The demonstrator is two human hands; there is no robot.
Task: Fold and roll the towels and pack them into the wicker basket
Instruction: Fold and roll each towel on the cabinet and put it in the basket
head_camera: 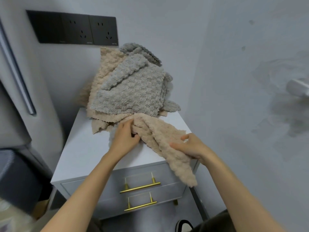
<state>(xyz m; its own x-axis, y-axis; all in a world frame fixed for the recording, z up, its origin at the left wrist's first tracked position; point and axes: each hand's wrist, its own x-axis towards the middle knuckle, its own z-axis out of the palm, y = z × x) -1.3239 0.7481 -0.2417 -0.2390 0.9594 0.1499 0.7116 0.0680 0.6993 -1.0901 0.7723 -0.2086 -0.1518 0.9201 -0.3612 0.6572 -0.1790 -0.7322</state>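
- Beige fluffy towel (pixel 168 144): lies bunched across the front right corner of the white cabinet's top (pixel 83 148); its loose end hangs over the front edge, in front of the upper drawer.
- Right hand (pixel 190 145): holds the towel near the right edge, thumb on top of the cloth, forefinger lifted; the other fingers are mostly hidden.
- Left hand (pixel 124 137): at mid-top, fingers curled into the towel's folds, gripping them.
- Cabinet front: two drawers, each with a gold bar handle, upper (pixel 140 187) and lower (pixel 140 206).
- Heap of towels against the back edge, leaning on the wall: pale grey textured towel (pixel 130 92) on top, beige ones (pixel 107 67) beneath and to the left, a darker grey one (pixel 142 51) behind.
- The held towel touches the heap's front.
- Black socket panel (pixel 73 29) on the wall above the heap, to the left.
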